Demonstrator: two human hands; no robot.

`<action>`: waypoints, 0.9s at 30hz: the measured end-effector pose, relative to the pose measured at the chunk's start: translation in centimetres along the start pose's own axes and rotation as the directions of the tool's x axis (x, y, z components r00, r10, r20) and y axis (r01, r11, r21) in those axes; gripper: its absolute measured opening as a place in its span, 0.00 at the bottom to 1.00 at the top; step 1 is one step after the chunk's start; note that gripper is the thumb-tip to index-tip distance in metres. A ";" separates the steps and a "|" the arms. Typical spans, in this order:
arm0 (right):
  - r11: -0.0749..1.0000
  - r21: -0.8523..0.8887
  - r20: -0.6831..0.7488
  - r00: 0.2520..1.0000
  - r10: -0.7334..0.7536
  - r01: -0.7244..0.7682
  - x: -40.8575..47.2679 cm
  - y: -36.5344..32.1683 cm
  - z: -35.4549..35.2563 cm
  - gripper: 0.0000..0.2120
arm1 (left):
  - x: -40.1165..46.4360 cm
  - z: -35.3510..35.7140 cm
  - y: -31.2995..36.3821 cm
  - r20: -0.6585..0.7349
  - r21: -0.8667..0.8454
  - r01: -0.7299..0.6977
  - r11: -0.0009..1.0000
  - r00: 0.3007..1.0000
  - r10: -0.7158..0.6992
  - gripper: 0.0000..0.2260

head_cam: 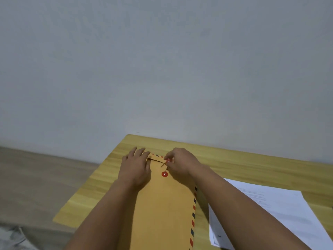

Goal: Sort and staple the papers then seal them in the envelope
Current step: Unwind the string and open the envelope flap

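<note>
Left hand: the left hand [135, 166] lies flat with straight fingers on the far left corner of the envelope, pressing the flap end down; it grasps nothing.
Right hand: the right hand [181, 164] is curled at the flap's middle, its fingertips [166, 159] pinching at the upper red button where the string starts.
Envelope: the brown envelope [165, 204] lies lengthwise on the table, running from under both hands back between the two forearms toward the person; a red and dark striped border shows along its edge beside the right forearm and along the far end between the hands.
Upper red button: the upper red button [168, 161] sits on the flap, right at the right hand's fingertips and partly covered by them.
Lower red button: the lower red button [164, 174] sits on the envelope body just nearer the person than the upper one, between the two wrists, touched by neither hand.
String: the thin string [164, 166] runs between the two buttons; how far it is wound I cannot tell.
Papers: a stack of white papers [281, 210] lies on the table to the outside of the right forearm, partly hidden by it, apart from the envelope.
Table: the yellow wooden table [100, 188] carries everything, bare to the outside of the left forearm.
Wall: a plain grey wall [162, 60] rises beyond the hands.
</note>
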State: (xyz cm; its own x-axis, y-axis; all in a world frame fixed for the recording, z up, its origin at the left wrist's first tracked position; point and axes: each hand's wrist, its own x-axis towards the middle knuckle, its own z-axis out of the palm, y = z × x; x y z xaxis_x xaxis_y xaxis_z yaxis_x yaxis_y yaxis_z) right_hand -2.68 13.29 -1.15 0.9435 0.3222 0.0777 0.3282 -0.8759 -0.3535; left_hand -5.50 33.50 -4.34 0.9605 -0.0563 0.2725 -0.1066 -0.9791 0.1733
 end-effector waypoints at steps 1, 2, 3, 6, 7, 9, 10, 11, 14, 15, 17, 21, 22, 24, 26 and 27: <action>0.999 -0.022 0.006 1.000 -0.026 0.026 0.9 0.0 0.7 0.15 | 1.0 0.5 -0.6 0.036 -0.021 -0.033 0.999 0.999 0.034 0.21; 0.997 -0.061 0.027 0.998 -0.048 0.050 1.6 0.0 1.2 0.16 | 1.5 1.0 -1.1 0.073 -0.040 -0.067 0.997 0.995 0.070 0.22; 0.993 -0.101 0.044 0.997 -0.057 0.061 2.0 0.0 1.6 0.15 | 1.7 1.6 -1.4 0.107 -0.055 -0.094 0.994 0.989 0.099 0.22; 0.985 -0.157 0.005 0.998 -0.067 0.067 3.0 0.4 2.5 0.10 | 1.5 3.3 -2.0 0.149 -0.091 -0.098 0.991 0.983 0.110 0.23; 0.981 -0.179 -0.001 0.997 -0.072 0.070 3.3 0.4 2.7 0.11 | 1.4 3.5 -2.1 0.137 -0.097 -0.092 0.991 0.985 0.105 0.23; 0.973 -0.219 0.015 0.997 -0.076 0.078 3.8 0.4 3.0 0.13 | 1.4 3.7 -2.2 0.129 -0.097 -0.092 0.991 0.986 0.105 0.24; 0.974 -0.216 0.021 0.998 -0.064 0.067 4.0 0.3 3.1 0.14 | 1.5 3.7 -2.2 0.131 -0.098 -0.091 0.991 0.986 0.103 0.25; 0.981 -0.191 0.016 0.999 -0.037 0.040 4.2 0.3 3.1 0.13 | 1.4 3.6 -2.2 0.130 -0.101 -0.086 0.991 0.986 0.099 0.26; 0.995 -0.036 -0.041 0.995 0.091 -0.092 4.5 1.0 2.9 0.08 | 1.3 3.6 -2.1 0.133 -0.104 -0.075 0.992 0.987 0.088 0.26; 0.992 0.007 -0.064 0.990 0.129 -0.128 4.4 1.5 2.8 0.08 | 1.2 3.7 -2.0 0.133 -0.103 -0.073 0.992 0.987 0.087 0.25; 0.983 0.061 -0.105 0.979 0.176 -0.170 3.9 2.6 2.4 0.07 | 1.3 3.7 -2.0 0.133 -0.102 -0.070 0.992 0.988 0.083 0.24; 0.998 0.056 -0.060 0.998 0.020 -0.017 3.0 3.1 1.5 0.07 | 1.2 3.6 -1.9 0.132 -0.102 -0.069 0.992 0.988 0.083 0.24; 0.998 0.042 -0.022 0.999 -0.043 0.044 3.0 2.6 1.2 0.08 | 1.3 3.6 -1.9 0.129 -0.101 -0.071 0.992 0.988 0.084 0.23; 0.988 -0.033 0.051 0.988 -0.148 0.150 3.2 1.5 1.0 0.12 | 1.2 3.7 -2.0 0.127 -0.107 -0.072 0.992 0.988 0.086 0.23; 0.960 -0.162 0.106 0.971 -0.215 0.230 3.7 0.4 0.9 0.12 | 1.2 3.7 -2.1 0.127 -0.116 -0.073 0.991 0.988 0.088 0.24; 0.942 -0.215 0.123 0.964 -0.236 0.258 3.9 0.1 0.9 0.11 | 1.2 3.7 -2.1 0.128 -0.121 -0.073 0.990 0.988 0.088 0.25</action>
State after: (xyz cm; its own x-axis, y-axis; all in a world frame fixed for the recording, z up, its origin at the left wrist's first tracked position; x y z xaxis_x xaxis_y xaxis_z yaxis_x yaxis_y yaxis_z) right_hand 0.98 14.81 -1.76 0.8262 0.5617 0.0438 0.5627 -0.8190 -0.1124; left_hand -3.18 34.78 -7.90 0.9723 -0.1673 0.1634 -0.2068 -0.9413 0.2666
